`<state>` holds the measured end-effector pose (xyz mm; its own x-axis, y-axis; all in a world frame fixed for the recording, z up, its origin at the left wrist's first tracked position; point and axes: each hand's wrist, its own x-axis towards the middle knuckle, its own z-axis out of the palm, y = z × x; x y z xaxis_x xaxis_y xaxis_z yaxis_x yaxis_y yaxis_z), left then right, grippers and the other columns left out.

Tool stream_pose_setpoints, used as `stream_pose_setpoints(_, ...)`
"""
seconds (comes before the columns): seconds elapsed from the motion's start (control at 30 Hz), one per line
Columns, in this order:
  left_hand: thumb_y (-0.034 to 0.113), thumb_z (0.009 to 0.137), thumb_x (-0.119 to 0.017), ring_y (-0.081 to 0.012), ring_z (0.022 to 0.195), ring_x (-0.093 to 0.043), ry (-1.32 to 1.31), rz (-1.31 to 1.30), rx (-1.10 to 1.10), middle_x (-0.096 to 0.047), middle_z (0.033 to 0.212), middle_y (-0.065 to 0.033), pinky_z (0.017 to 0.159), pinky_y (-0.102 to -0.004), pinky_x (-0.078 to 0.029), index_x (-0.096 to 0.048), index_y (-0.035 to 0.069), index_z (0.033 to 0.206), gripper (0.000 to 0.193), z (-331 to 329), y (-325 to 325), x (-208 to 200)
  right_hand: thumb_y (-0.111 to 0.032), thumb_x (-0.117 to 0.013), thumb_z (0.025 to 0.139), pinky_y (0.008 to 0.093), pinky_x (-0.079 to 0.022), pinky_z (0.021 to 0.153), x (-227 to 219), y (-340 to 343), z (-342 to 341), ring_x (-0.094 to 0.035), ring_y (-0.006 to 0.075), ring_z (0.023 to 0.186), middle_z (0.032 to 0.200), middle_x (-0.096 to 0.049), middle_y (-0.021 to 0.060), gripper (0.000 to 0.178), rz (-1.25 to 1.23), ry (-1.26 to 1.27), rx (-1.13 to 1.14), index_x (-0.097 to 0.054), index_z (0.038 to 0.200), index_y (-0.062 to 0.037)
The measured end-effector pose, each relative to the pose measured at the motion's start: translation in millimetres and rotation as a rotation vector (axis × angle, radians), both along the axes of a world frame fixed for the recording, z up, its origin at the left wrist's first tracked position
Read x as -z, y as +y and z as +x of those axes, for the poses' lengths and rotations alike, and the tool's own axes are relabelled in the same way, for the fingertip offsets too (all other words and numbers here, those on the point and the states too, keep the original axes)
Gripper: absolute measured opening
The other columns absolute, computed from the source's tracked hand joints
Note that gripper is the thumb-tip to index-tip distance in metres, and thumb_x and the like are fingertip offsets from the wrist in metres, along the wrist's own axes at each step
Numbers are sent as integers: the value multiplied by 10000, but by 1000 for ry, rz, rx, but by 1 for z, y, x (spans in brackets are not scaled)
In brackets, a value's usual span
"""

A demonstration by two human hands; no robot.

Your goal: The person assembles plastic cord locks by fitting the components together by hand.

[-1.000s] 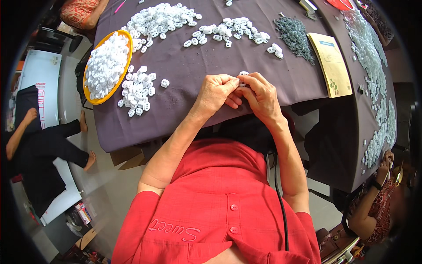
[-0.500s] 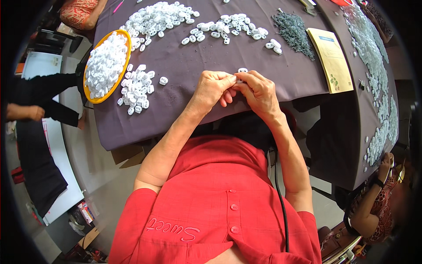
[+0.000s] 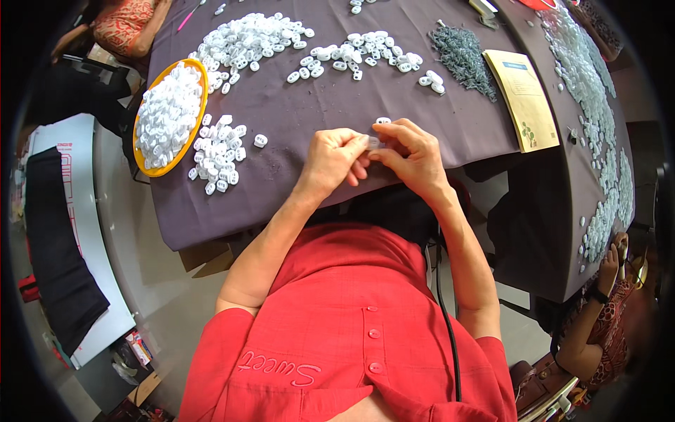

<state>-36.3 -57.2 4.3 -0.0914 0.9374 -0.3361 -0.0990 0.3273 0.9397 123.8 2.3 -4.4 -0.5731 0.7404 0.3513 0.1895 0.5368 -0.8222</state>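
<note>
Above the near edge of the table, my left hand (image 3: 332, 162) and my right hand (image 3: 411, 151) meet fingertip to fingertip. Between them a small whitish plastic piece (image 3: 373, 143) is pinched by both thumbs and forefingers; its details are too small to make out. Just beyond my right fingers lies a white oval plastic piece (image 3: 383, 120) with two dark holes or marks. A loose pile of such ovals (image 3: 219, 156) spreads left of my hands, with a single oval (image 3: 260, 141) beside it.
A yellow-rimmed basket (image 3: 202, 116) heaped with white ovals stands at the table's left edge. Farther back lie more ovals (image 3: 246, 41), a grey heap of tiny parts (image 3: 463, 60) and a tan envelope (image 3: 522, 98). Co-workers sit upper left and lower right, near translucent pieces (image 3: 598, 232).
My hands have parted slightly, so the small piece between the fingertips shows. The view has shifted a little. At the left, the person in black has moved toward the upper left.
</note>
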Motion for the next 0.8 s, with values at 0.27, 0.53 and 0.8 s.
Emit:
stream_pose_setpoints(0.27,165,852,-547,-60,401,-490,515,-155,-113,-564,563,-43,335,-191,-360,-628,-5,769,206,-76,-25,-29,-1,-621,754,248,-441,568,-7,20,9,-568,150,628,762,-584,76,156,43,-122,216,-630,909,-1)
stream_pose_setpoints(0.53,175,800,-617,-153,445,-536,1152,25,-100,-562,545,-109,443,-314,-407,-596,-22,722,212,-111,-44,-23,-123,-649,734,364,-458,624,-16,25,-12,-566,289,704,799,-534,101,130,76,-394,185,-606,832,-51)
stream_pose_setpoints(0.8,96,833,-590,-53,534,-511,427,126,-30,-603,691,-14,456,-200,-401,-631,-5,928,144,-32,1,-33,-61,-610,756,319,-473,611,-21,18,-18,-599,254,694,769,-589,112,91,-273,-128,129,-609,835,-17)
